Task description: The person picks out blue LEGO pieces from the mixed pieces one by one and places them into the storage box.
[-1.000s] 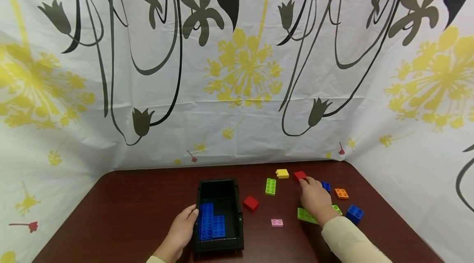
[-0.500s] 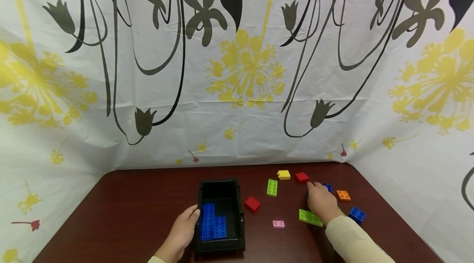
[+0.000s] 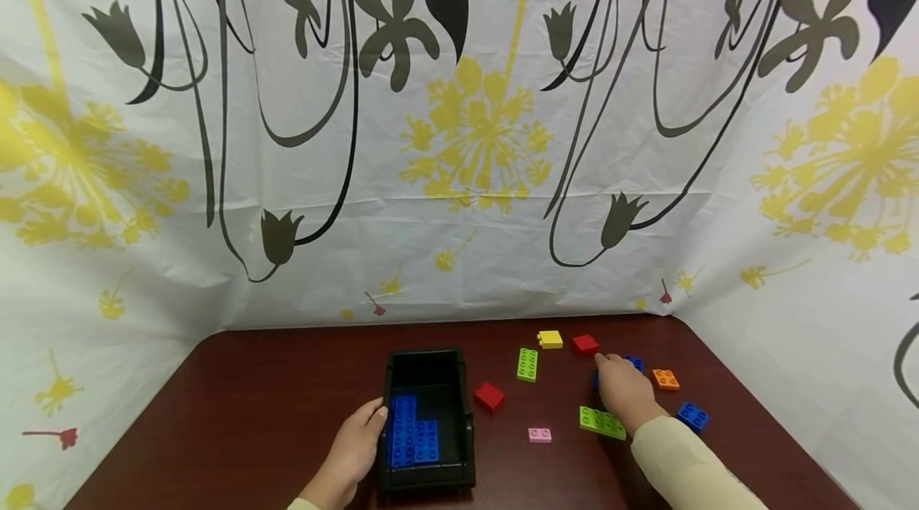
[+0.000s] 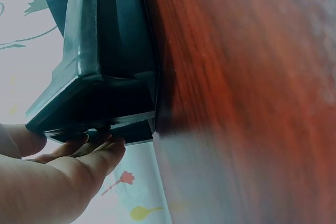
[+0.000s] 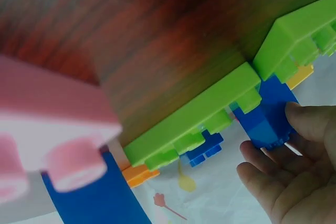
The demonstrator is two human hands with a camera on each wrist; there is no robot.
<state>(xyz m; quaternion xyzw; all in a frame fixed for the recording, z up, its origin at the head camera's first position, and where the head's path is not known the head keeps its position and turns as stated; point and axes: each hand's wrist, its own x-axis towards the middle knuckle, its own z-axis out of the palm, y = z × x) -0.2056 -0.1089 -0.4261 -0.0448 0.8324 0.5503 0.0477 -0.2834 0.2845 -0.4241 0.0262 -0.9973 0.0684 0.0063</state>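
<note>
My left hand (image 3: 349,440) grips the left side of a black bin (image 3: 447,394), thumb on its rim. In the left wrist view, the fingers of this hand (image 4: 63,177) curl around the bin's edge (image 4: 118,45). Inside the bin, blue bricks (image 3: 404,430) lie side by side along the left. My right hand (image 3: 626,390) is on the table's right side, mostly covering a blue brick (image 3: 595,381). The right wrist view shows thumb and fingers pinching that blue brick (image 5: 269,111), close to the green bricks (image 5: 194,116).
Around the right hand lie a long green brick (image 3: 602,422), a blue brick (image 3: 692,417), an orange brick (image 3: 665,379) and a red brick (image 3: 585,344). Nearer the bin are another red brick (image 3: 490,397), a pink brick (image 3: 540,435), a green brick (image 3: 527,365) and a yellow brick (image 3: 550,339).
My right hand has moved back slightly from beside the far red brick and now holds the blue brick. The left hand and bin stay in place.
</note>
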